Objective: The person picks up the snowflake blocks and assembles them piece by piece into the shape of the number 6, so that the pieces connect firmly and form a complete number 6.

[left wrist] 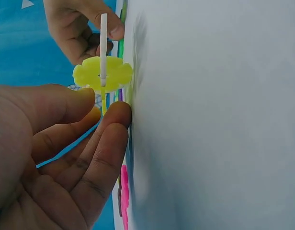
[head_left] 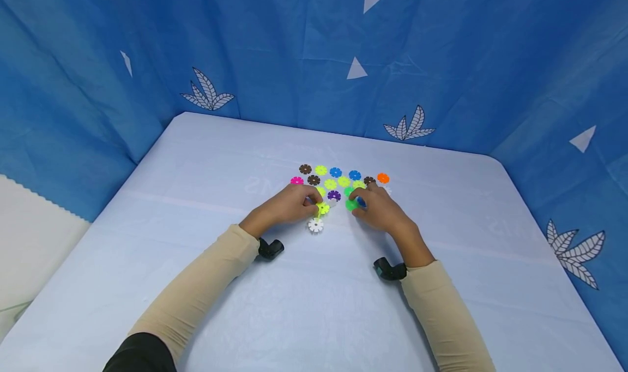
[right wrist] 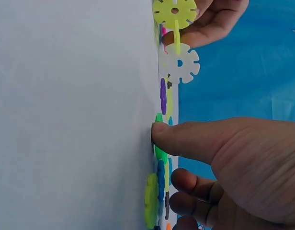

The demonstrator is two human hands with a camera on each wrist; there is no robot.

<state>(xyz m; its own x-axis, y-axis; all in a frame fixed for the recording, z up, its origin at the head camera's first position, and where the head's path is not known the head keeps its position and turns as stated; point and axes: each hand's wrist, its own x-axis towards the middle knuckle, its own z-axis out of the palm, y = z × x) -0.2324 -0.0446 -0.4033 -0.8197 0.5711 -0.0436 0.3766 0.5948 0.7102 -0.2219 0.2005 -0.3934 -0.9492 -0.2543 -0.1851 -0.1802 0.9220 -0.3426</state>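
My left hand (head_left: 296, 204) pinches a small joined chain of slotted flower-shaped plastic discs. A yellow disc (right wrist: 175, 10) sits at the fingertips, a second yellow disc (right wrist: 177, 39) stands edge-on, and a white disc (head_left: 315, 226) forms the near end. Thumb and fingers of my right hand (head_left: 380, 208) close on a green disc (head_left: 351, 204) among the flat ones; its thumb tip lies over the green face in the right wrist view. A purple disc (head_left: 334, 196) lies between the hands. The right index fingertip is hidden behind the thumb in that view.
Loose discs lie in rows beyond the hands, among them brown (head_left: 305, 169), blue (head_left: 336, 172), pink (head_left: 296, 180) and orange (head_left: 383, 178). They rest on a white-covered table (head_left: 314, 312). A blue patterned curtain (head_left: 294, 50) hangs behind it.
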